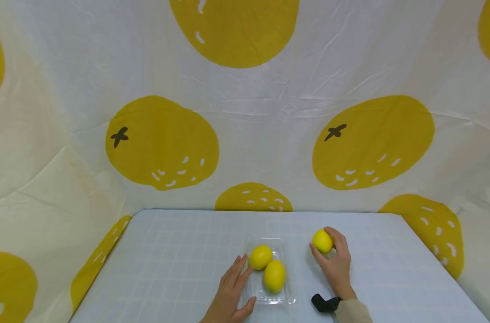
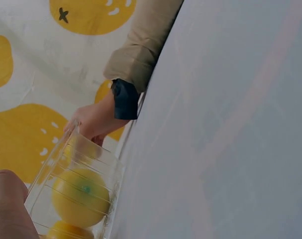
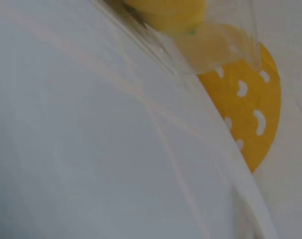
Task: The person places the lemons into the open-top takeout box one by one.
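Note:
A clear plastic container (image 1: 266, 298) stands on the table with two yellow lemons in it, one further back (image 1: 261, 257) and one nearer (image 1: 275, 277). My left hand (image 1: 230, 291) is at the container's left side, fingers extended, fingertips by its edge. To the right of the container, my right hand (image 1: 336, 264) holds a third lemon (image 1: 322, 241) between thumb and fingers. The left wrist view shows a lemon (image 2: 81, 197) through the container wall, with a left-hand digit (image 2: 10, 204) beside it. The right wrist view catches lemons (image 3: 173, 12) but not clearly the right hand.
A pale blue checked cloth (image 1: 180, 260) covers the table. White fabric (image 1: 265, 134) printed with big yellow fruit hangs behind and at both sides. A black device (image 1: 325, 303) is on the right wrist, beside a beige sleeve (image 1: 353, 312).

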A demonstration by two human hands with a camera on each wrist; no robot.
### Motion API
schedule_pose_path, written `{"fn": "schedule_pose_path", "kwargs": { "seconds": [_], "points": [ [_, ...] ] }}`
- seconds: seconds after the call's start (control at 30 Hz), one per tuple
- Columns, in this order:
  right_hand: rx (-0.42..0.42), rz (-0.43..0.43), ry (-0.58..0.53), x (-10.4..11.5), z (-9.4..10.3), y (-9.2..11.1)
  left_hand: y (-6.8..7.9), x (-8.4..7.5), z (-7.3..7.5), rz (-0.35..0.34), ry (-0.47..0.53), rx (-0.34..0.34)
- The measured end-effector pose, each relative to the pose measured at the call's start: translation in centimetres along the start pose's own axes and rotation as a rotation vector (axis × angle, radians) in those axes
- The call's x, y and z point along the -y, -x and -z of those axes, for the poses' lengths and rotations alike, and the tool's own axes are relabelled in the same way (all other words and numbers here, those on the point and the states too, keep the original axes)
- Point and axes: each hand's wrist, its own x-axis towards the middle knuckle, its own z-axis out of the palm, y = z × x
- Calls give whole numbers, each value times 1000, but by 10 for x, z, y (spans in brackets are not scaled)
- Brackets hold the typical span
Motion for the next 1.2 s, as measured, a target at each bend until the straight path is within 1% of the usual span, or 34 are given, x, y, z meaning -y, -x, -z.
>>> {"fn": "schedule_pose_path", "kwargs": {
  "seconds": [0.1,0.17,0.23,0.33,0.43,0.57,0.63,0.7,0.8,0.9,0.97,1.07,1.2],
  "points": [
    [8,5,-5,12,-6,6,0,0,0,4,-6,0],
    [6,11,-16,20,-9,9,0,-1,0,12,-10,12],
    [-6,41,-43,28,-13,11,0,-1,1,33,-10,41],
    [-26,111,-89,42,-18,11,-1,-2,2,57,6,73],
    [-27,173,-154,68,-20,5,-1,-3,3,76,28,92],
    [2,193,-232,113,-18,-5,0,-2,2,67,18,91],
    [30,197,-268,131,-20,-7,1,-1,2,63,9,92],
    [59,215,-309,142,-25,-6,1,0,2,69,15,90],
    [115,236,-346,148,-37,3,2,2,0,38,28,42],
    [199,248,-345,151,-50,17,1,4,-2,-15,27,-34],
    [269,240,-324,155,-56,26,0,5,-4,-36,31,-66],
    [353,238,-252,158,-62,36,0,4,-5,-36,46,-79],
    [407,251,-123,158,-64,41,0,3,-4,-15,66,-53]
  ]
}}
